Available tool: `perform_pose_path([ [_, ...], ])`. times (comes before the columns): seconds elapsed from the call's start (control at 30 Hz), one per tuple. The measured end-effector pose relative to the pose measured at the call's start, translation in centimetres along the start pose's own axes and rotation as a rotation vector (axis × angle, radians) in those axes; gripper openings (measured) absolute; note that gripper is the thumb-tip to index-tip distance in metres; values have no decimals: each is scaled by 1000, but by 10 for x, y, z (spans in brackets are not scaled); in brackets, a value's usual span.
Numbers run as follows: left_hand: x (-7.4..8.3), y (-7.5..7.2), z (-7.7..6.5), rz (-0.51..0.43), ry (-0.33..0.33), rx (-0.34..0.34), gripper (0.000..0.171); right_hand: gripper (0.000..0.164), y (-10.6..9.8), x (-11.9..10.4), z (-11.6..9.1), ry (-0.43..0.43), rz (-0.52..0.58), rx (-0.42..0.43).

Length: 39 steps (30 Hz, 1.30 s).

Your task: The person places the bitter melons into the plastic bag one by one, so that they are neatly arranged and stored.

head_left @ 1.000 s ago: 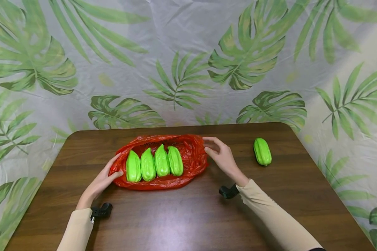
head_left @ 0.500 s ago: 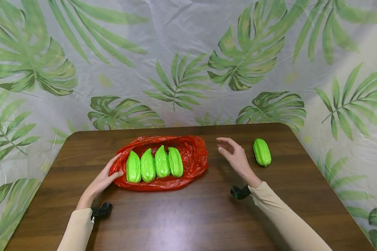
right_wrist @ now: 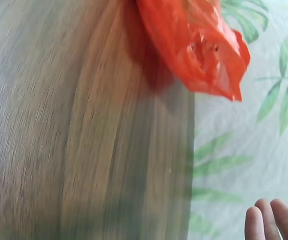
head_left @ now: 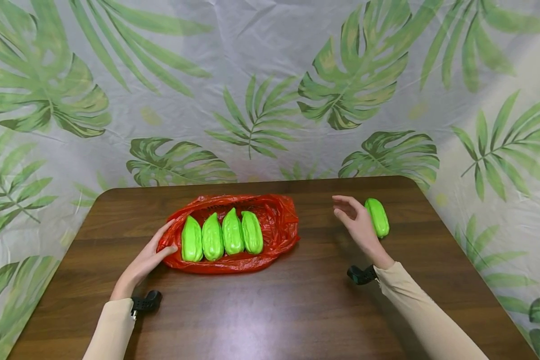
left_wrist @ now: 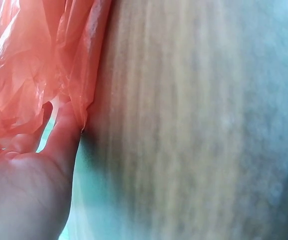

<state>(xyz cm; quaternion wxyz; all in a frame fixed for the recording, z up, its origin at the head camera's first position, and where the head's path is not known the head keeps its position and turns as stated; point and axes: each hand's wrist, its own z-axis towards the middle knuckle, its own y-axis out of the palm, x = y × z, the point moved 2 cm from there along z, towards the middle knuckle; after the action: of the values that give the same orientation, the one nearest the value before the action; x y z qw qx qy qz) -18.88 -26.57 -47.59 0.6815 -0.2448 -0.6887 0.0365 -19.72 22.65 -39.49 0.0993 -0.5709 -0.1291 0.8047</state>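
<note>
A red plastic bag (head_left: 279,227) lies spread on the table, its mouth facing up. Inside it, several bright green ribbed fruits (head_left: 212,237) stand side by side in a row. My left hand (head_left: 145,257) holds the bag's left end, thumb over the rim and fingers around the outer side; the left wrist view shows the thin film (left_wrist: 34,65) against the fingers. Away from the bag, my right hand (head_left: 359,225) hovers with loosely bent fingers and nothing in them. Just beyond it sits a single matching green fruit (head_left: 379,218), partly covered by the hand in the head view.
The dark wooden table (head_left: 252,320) has rounded back corners. A pale cloth with a green leaf print (head_left: 270,90) hangs behind it. Black camera mounts sit on both wrists, the right one (head_left: 361,275) low over the tabletop.
My right hand has let go of the bag's right end and moved rightward, close to the lone green fruit. The left hand and the bag have stayed nearly still.
</note>
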Motion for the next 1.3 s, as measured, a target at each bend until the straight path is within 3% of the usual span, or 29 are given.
perform_pose_path([
  [0.47,-1,0,1,-24,11,-1,72,31,-36,45,1,15,-100,100],
  [0.77,0,1,0,-34,22,-1,72,30,-52,54,-3,29,-112,146],
  [1.3,-6,1,3,-25,72,-8,69,32,-73,66,-11,84,-270,289],
])
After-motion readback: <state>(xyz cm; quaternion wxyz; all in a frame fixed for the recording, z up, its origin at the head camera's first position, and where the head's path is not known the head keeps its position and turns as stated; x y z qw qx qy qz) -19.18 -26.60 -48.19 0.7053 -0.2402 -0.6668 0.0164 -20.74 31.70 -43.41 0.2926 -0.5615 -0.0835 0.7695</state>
